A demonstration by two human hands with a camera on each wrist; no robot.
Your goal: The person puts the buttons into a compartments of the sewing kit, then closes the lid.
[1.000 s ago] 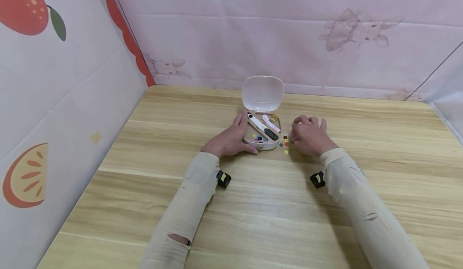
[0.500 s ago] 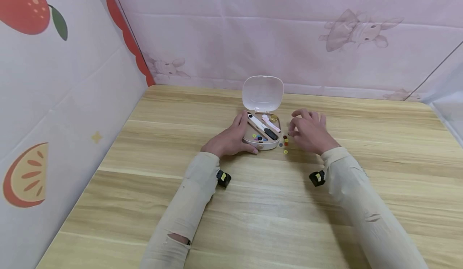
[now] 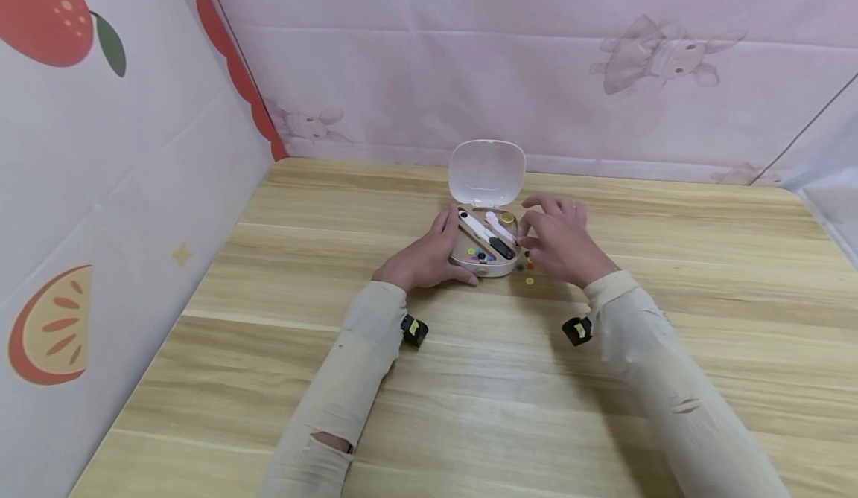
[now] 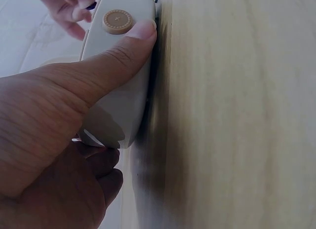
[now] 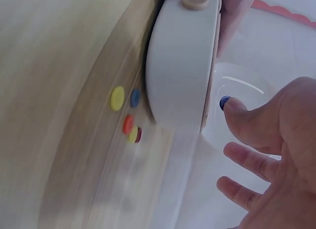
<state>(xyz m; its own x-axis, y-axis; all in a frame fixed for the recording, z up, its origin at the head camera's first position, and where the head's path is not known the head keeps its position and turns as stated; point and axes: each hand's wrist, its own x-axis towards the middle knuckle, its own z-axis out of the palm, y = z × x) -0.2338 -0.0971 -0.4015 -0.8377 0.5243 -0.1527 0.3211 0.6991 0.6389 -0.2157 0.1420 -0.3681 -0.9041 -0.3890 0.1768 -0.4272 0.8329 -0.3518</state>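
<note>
A small white box (image 3: 497, 269) stands with its hinged lid (image 3: 487, 174) raised behind it. My left hand (image 3: 429, 257) grips the box from its left side, the thumb (image 4: 142, 30) lying along the front near the round tan catch (image 4: 117, 21). Inside lie a white tool with a black end (image 3: 499, 247), a pink-and-white tool (image 3: 499, 226), a gold round piece (image 3: 507, 217) and several coloured buttons (image 3: 472, 251). Over the box's right edge, my right hand (image 3: 559, 241) pinches a dark blue button (image 5: 224, 102) between thumb and forefinger; its other fingers are spread.
Several loose buttons lie on the wooden table (image 3: 469, 394) just right of the box, among them a yellow button (image 5: 117, 98), a blue button (image 5: 135, 97) and an orange button (image 5: 128, 124). A pink printed cloth wall (image 3: 429, 74) rises behind the table.
My right hand has picked a button up from the table and moved left with it to the box's right edge. The left hand and the box have stayed in place.
</note>
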